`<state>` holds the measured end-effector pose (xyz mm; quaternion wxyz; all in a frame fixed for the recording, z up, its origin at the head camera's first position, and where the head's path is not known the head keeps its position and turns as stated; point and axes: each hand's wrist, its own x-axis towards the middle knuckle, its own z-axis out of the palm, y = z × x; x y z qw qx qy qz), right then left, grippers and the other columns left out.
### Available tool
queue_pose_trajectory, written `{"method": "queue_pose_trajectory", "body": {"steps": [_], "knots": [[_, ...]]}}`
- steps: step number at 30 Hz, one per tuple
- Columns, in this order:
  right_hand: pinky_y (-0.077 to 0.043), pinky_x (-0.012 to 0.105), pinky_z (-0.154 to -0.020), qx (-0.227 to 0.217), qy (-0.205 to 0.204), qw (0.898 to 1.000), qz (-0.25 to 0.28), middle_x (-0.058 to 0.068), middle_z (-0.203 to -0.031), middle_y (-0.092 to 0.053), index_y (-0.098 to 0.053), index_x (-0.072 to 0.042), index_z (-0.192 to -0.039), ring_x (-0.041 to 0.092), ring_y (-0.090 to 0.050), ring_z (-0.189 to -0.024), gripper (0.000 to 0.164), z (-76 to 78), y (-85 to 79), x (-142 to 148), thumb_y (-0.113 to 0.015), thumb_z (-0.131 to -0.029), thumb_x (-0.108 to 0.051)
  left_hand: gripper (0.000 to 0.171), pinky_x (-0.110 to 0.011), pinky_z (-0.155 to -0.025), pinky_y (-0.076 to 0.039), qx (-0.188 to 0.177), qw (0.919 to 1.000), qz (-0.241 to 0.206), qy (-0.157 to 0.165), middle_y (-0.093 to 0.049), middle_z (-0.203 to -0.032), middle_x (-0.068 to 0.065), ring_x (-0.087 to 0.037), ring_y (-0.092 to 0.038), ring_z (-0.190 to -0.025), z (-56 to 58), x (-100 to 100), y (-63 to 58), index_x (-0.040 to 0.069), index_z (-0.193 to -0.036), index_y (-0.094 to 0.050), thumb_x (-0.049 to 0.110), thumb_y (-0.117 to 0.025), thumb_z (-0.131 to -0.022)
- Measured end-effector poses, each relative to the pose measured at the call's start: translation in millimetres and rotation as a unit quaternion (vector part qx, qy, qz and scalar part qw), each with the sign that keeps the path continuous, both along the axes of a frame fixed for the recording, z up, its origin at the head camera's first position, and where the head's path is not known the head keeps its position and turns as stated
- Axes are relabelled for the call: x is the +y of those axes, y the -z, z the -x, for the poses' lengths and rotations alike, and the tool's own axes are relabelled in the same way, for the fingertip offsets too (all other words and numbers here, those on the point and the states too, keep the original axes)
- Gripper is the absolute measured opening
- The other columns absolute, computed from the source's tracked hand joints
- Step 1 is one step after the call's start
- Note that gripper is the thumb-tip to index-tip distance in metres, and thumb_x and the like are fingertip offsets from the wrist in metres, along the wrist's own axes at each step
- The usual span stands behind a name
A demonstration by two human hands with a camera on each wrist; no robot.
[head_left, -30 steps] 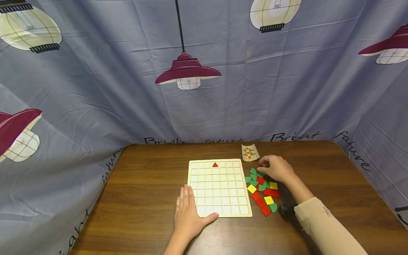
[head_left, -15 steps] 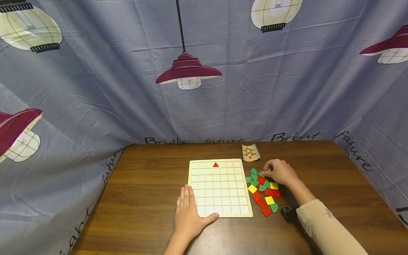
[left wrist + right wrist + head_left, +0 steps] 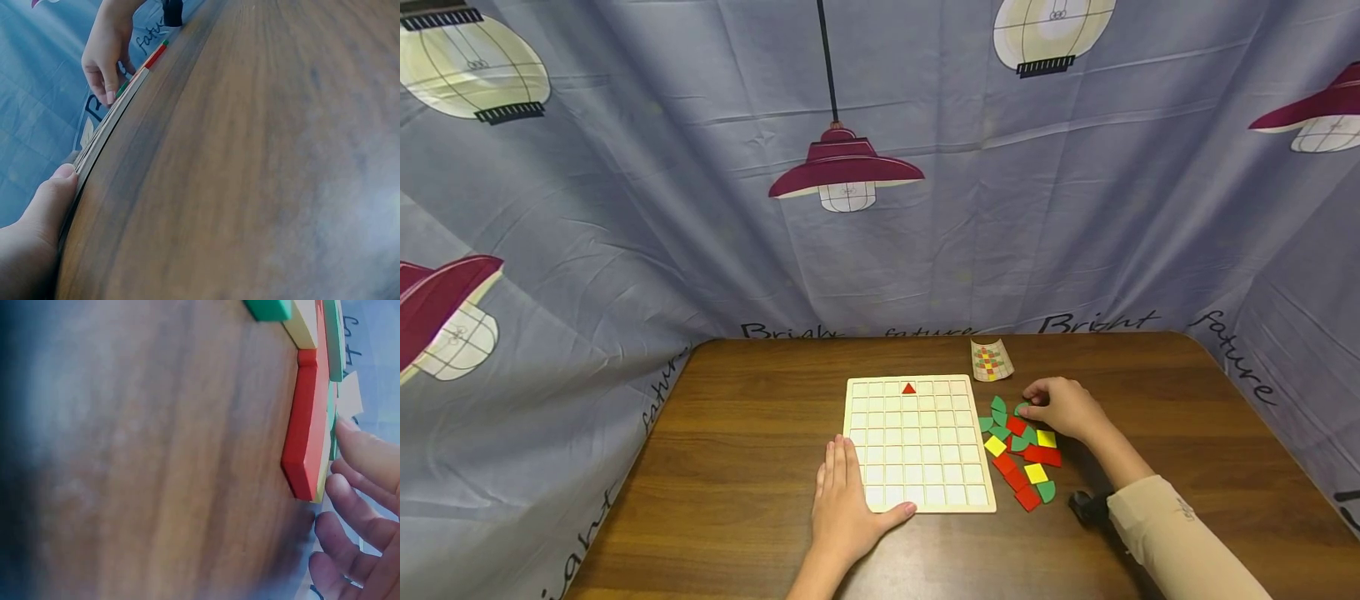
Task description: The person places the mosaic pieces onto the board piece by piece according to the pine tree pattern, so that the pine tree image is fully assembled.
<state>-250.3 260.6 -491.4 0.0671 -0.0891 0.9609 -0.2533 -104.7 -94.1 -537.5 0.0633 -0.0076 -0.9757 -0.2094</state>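
A pale gridded board (image 3: 929,442) lies on the table with one red triangle tile (image 3: 909,388) in its top row. My left hand (image 3: 842,504) rests at its lower left corner, fingers straight along the left edge and thumb on the front edge; the thumb (image 3: 53,194) shows in the left wrist view. At the far side of the loose tiles, my right hand (image 3: 1065,407) pinches a green tile (image 3: 1022,409) between thumb and index finger. The fingers partly cover that tile. In the right wrist view, the right hand (image 3: 369,506) is beyond a red tile (image 3: 306,425).
Right of the board lie several loose tiles: green curved ones (image 3: 999,418), red ones (image 3: 1027,498) and yellow squares (image 3: 1036,473). A small curled pattern card (image 3: 991,361) stands behind them. A printed curtain (image 3: 880,275) hangs behind the wooden table (image 3: 737,467).
My right hand has shifted slightly right and toward me, and its fingers have closed on a green tile, drawing it a little off the pile. The left hand has stayed on the board.
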Motion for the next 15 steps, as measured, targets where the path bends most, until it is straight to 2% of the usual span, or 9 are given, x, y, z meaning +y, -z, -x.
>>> {"method": "queue_pose_trajectory", "body": {"steps": [9,15], "knots": [[-0.049,0.033,-0.074,0.000,-0.008,0.999,0.031,0.003,-0.087,-0.069,-0.074,-0.007,-0.097,0.017,-0.060,-0.082,0.021,-0.1,5.3,2,-0.078,-0.086,-0.023,0.137,-0.052,-0.123,-0.021,-0.001,1.0000,0.001,0.001,-0.018,-0.163,-0.025,-0.038,-0.017,-0.153,0.0,0,0.3,-0.006,-0.155,-0.021,0.089,-0.061,-0.064],[-0.053,0.040,-0.079,0.009,-0.018,0.999,0.043,0.007,-0.094,-0.070,-0.073,-0.004,-0.105,0.020,-0.062,-0.088,0.027,1.5,11.5,7,-0.077,-0.086,-0.023,0.137,-0.051,-0.124,-0.019,-0.003,1.0000,-0.002,-0.001,-0.017,-0.164,-0.024,-0.037,-0.016,-0.153,-0.4,0,1.2,-0.005,-0.155,-0.020,0.089,-0.061,-0.064]]}}
